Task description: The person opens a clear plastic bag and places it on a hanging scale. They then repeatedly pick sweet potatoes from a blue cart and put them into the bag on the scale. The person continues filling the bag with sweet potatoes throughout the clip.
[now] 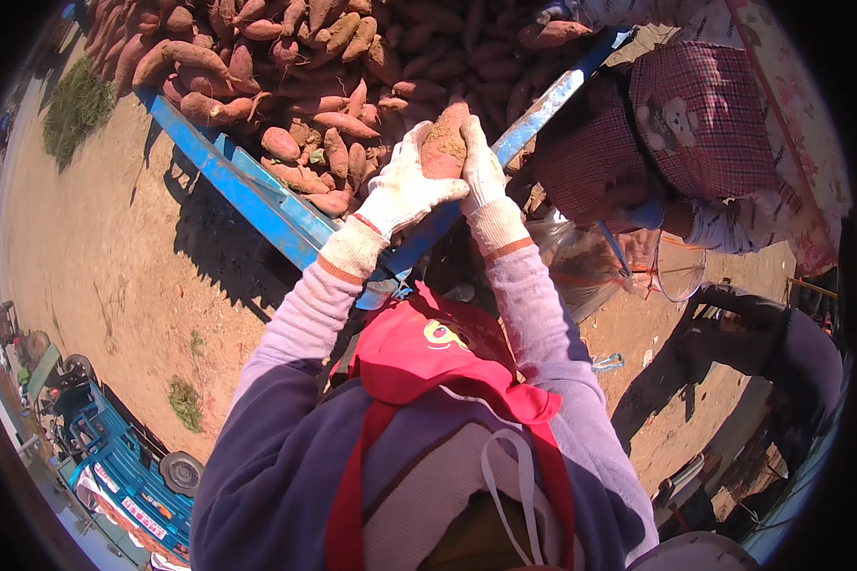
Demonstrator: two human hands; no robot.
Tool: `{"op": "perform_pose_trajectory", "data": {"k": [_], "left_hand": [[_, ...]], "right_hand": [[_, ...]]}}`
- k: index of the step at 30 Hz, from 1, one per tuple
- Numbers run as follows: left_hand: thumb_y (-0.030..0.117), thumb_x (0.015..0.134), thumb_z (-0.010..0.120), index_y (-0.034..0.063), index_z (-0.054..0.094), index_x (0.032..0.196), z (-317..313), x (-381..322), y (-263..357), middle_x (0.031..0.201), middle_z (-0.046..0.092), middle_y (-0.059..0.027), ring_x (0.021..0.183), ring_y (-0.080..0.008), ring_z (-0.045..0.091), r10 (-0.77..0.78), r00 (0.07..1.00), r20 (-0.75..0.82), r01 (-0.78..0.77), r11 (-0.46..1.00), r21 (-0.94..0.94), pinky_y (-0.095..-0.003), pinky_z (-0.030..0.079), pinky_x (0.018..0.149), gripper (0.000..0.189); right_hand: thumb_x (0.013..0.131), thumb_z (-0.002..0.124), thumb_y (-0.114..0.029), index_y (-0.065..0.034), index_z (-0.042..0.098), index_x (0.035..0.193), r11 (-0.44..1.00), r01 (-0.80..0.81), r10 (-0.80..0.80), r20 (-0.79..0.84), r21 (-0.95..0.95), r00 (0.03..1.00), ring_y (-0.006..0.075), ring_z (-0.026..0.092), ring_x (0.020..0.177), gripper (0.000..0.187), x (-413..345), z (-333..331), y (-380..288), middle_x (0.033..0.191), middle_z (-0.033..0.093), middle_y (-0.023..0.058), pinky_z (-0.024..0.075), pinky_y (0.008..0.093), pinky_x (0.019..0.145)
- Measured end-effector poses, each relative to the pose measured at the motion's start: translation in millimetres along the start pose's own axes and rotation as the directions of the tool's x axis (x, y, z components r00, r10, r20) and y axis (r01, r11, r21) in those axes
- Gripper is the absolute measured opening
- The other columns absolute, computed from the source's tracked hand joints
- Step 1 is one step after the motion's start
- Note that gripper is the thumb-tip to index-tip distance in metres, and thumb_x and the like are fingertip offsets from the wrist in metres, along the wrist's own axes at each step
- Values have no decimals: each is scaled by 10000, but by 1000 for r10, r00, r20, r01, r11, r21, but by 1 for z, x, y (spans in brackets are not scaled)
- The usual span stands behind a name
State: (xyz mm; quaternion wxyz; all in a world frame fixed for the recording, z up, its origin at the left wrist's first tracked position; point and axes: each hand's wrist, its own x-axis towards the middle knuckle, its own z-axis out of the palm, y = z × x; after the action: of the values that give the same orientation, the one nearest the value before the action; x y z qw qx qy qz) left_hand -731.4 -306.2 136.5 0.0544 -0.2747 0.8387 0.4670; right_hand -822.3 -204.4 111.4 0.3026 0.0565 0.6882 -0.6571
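Between my two gloved hands is a large sweet potato [445, 146], its reddish skin caked with yellowish soil. My left hand [408, 182], in a white knit glove, grips its left side, with the thumb lying across below it. Fingers of my right hand [480, 160], gloved the same way, press along the other side. Both hands are over the near corner of a blue metal cart bed. Beyond them lies a heap of sweet potatoes [343, 125], several of them soil-covered and the farther right part in shade.
Blue rails [236, 185] border the heap. At right, a person in a plaid apron [700, 121] has one gloved hand on a sweet potato [553, 33]. A clear plastic bag [585, 264] hangs below that person. A blue truck [128, 471] stands at lower left on dirt ground [114, 264].
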Motion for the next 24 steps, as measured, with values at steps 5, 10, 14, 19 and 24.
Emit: {"op": "perform_pose_trajectory", "data": {"k": [5, 10, 14, 19, 24], "left_hand": [[429, 744, 836, 4, 278, 1542, 6, 8, -4, 1496, 456, -195, 1335, -281, 499, -113, 990, 89, 136, 938, -318, -372, 386, 1123, 1062], [317, 852, 776, 17, 294, 1523, 25, 12, -2, 1387, 523, -170, 1229, -239, 546, 17, 994, 104, 39, 859, -510, -356, 458, 1041, 878], [282, 888, 732, 18, 337, 1507, 31, 6, 11, 1396, 528, -189, 1185, -249, 580, 73, 997, -4, -69, 914, -399, -345, 486, 1000, 781], [227, 906, 707, 22, 328, 1531, 35, 6, 26, 1401, 525, -186, 1174, -213, 583, -16, 999, 28, 25, 928, -372, -313, 476, 1000, 760], [237, 950, 641, 42, 420, 1484, 52, -6, 43, 1337, 578, -137, 1115, -203, 614, 92, 987, 132, -72, 986, -150, -298, 508, 942, 610]], "right_hand": [[894, 566, -573, -25, 539, 1328, 1000, 12, -12, -5, -9, 1000, 350, 619, 1142, 700, -5, -7, 10, 1255, 623, 223, 485, 422, 981], [943, 474, -579, -37, 590, 1268, 998, 18, -18, -14, -54, 1000, 386, 629, 1125, 643, -10, -25, 18, 1227, 640, 234, 500, 451, 960], [983, 400, -584, -46, 632, 1220, 988, 27, -26, 11, -149, 1000, 414, 638, 1111, 632, -15, -31, 11, 1205, 655, 242, 512, 474, 944], [978, 396, -496, -39, 639, 1197, 951, 91, -114, -59, -296, 992, 400, 655, 1098, 561, -1, -39, 24, 1158, 674, 237, 536, 464, 912], [910, 603, -83, 38, 545, 1242, 397, 299, -455, 98, -868, 885, 310, 714, 948, 358, -5, -68, 59, 1074, 686, 172, 594, 383, 751]]}}
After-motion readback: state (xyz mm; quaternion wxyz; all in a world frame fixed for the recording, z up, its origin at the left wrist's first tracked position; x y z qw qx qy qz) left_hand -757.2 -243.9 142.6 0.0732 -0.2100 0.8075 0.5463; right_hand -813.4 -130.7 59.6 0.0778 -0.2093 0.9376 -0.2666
